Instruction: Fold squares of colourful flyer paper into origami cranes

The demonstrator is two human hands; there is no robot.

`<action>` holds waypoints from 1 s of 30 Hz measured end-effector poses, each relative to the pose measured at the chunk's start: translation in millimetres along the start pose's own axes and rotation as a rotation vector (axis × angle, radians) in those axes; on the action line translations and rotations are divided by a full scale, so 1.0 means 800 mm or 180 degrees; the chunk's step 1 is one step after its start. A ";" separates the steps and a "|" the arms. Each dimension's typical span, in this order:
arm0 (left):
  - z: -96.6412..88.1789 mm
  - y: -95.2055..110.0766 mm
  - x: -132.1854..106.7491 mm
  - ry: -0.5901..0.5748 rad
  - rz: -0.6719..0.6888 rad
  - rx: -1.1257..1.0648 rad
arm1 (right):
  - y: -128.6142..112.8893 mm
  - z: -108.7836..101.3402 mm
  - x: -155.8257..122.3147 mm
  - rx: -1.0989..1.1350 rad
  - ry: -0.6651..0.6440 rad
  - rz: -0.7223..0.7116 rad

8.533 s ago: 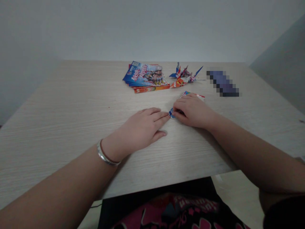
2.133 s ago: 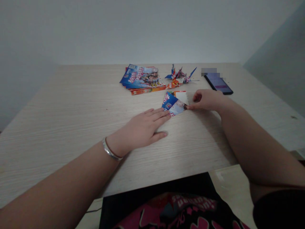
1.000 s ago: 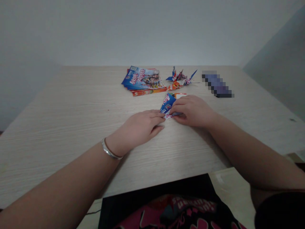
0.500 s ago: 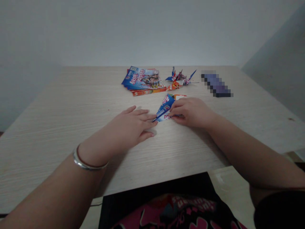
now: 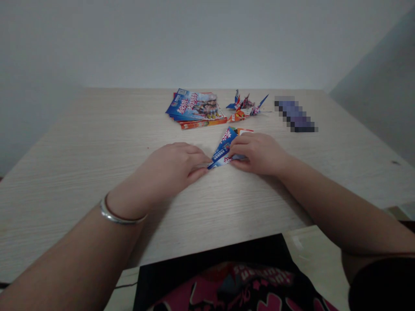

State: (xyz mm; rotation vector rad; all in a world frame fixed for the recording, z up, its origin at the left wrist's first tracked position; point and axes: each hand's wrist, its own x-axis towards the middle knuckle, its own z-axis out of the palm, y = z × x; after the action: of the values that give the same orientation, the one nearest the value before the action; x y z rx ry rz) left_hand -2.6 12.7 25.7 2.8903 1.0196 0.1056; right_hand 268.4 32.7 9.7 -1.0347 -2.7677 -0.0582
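A partly folded sheet of printed paper, blue and white with a bit of orange at its far edge, lies on the table between my hands. Its narrow point faces my left hand, whose thumb and fingers pinch that tip. From the other side, my right hand grips the paper's right edge with curled fingers and covers part of it. A silver bangle circles my left wrist.
Behind the paper lies a fanned stack of printed leaflets. Several folded paper cranes stand right of it. Farther right is a pixelated dark, flat object. The pale wooden table meets a wall at the back.
My left hand's spread fingers have drawn together and closed on the paper's tip. My right hand stays almost in place, its fingers slightly farther left over the paper.
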 end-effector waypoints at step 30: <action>0.017 0.029 0.025 0.1189 -0.0596 -0.0018 | -0.043 -0.004 0.019 -0.0136 0.1149 0.0347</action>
State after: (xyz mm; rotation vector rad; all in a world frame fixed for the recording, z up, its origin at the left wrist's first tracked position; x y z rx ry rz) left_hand 28.6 6.1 15.4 2.8112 1.3339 0.6542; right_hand 235.6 16.2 16.9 -1.0643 -2.3923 -0.2627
